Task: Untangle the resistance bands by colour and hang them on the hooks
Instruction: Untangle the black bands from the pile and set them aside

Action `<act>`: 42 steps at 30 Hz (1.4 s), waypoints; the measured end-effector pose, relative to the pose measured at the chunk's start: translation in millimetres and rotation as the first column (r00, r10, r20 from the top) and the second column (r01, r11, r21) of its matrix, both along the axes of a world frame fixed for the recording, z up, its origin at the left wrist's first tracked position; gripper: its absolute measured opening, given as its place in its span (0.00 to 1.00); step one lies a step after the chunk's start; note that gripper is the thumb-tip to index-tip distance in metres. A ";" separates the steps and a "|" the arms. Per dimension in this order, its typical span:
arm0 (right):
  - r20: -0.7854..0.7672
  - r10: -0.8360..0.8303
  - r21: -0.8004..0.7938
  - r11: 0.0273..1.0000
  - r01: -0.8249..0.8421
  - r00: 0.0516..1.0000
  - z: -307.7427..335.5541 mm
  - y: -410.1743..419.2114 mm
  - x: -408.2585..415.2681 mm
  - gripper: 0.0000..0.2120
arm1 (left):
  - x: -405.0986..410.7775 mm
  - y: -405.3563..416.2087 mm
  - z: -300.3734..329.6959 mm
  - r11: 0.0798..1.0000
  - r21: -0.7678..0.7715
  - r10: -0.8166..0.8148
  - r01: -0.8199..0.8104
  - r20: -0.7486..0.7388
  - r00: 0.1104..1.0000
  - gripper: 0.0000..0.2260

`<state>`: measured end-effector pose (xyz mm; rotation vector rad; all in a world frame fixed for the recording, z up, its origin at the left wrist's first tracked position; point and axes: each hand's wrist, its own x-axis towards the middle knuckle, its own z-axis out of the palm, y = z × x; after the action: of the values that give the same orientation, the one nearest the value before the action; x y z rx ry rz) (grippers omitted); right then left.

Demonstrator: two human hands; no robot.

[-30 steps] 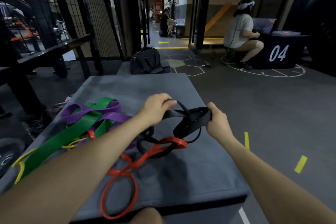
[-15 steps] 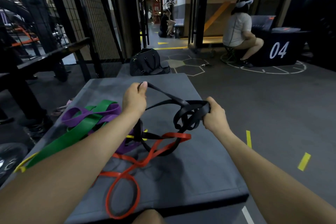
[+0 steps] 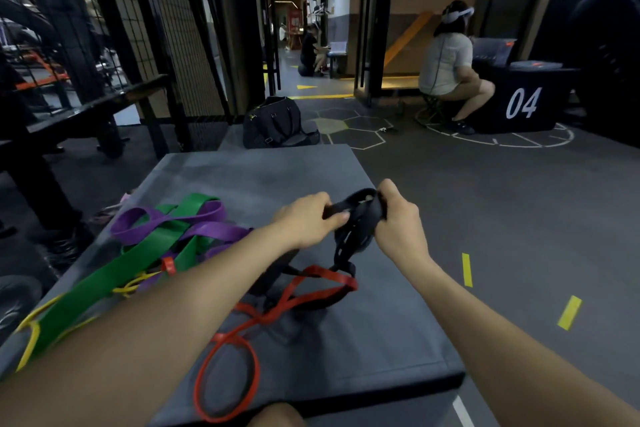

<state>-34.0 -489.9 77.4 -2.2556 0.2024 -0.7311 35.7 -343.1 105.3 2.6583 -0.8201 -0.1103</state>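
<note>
Forearms cover much of the near side of the grey padded platform, and the left one hides where the black band runs once it drops toward the surface. The tangle is hard to read in detail: the black band's lower loop disappears under the left arm, and exactly how it threads through the red band near the middle of the platform cannot be made out. A yellow band shows only in thin slivers beneath the green band, and both are cut off partly by the arm at the lower left. No hooks can be picked out in the dim surroundings.

Both hands are raised just above the platform, close together, each closed on the bunched black band. The left hand has its fingers curled over a strand, thumb pressed against it. The right hand is fisted around the gathered loops (its fingertips are turned away, so only knuckles show). From the hands the black band hangs down and meets the red band, which trails in a long loop toward the near edge. The purple band lies twisted with the green one on the left part of the platform, apart from the hands.
</note>
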 end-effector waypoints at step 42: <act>-0.205 0.266 0.153 0.959 -0.238 0.942 -3.3 -8.5 0.0 0.09 | -6.7 -7.1 -21.3 0.950 -0.296 0.001 -0.100 -0.319 0.948 0.16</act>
<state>-34.0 -498.3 74.1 -2.1866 0.0614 -0.3183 29.0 -350.2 84.0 2.2846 -0.6060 -0.3544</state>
